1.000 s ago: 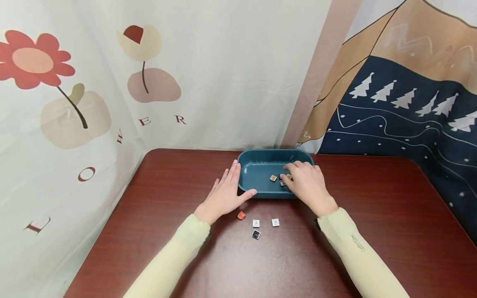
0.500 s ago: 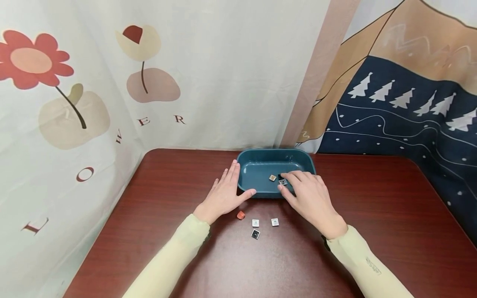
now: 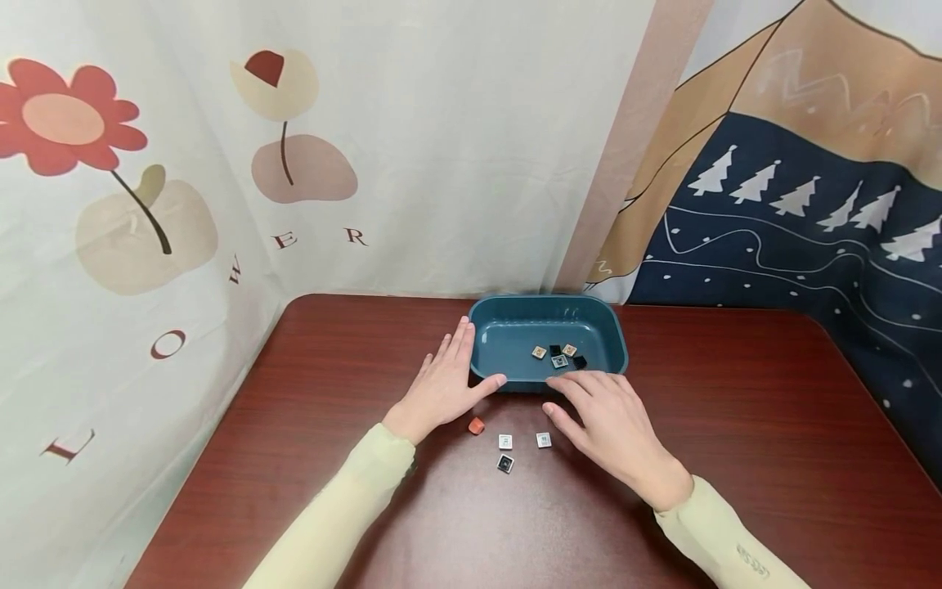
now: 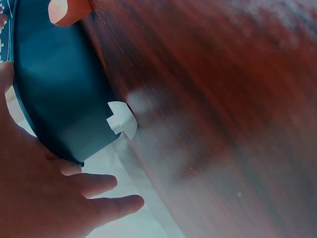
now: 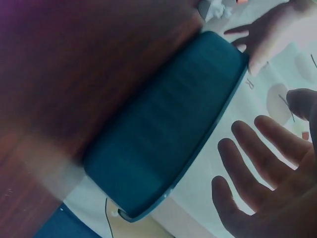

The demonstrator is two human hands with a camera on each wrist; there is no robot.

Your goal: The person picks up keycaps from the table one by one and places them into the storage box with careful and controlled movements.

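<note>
A dark teal oblong basin (image 3: 508, 339) stands at the back of the table. My left hand (image 3: 441, 388) lies against its left end, fingers straight and thumb at the front rim. Just in front of that rim hovers my right hand (image 3: 609, 421), its fingers spread and loosely bent; in the right wrist view nothing shows between the fingers (image 5: 250, 166). Inside the basin lie several small square keycap-like pieces, among them a tan one (image 3: 540, 352) and a black-and-white one (image 3: 560, 361). Before the basin are an orange keycap (image 3: 476, 426), two white ones (image 3: 505, 442) and a dark one (image 3: 504, 464).
The reddish-brown wooden table (image 3: 353, 360) stretches to both sides of the basin. Behind it hangs a pale curtain (image 3: 441, 164) with flower prints, and a navy cloth (image 3: 773, 237) with tree prints is at the right. A white tag (image 4: 123, 120) shows by the basin in the left wrist view.
My right hand has drawn back out of the basin toward me, uncovering the pieces at its right. The left hand has stayed put, and the loose pieces on the table have not moved.
</note>
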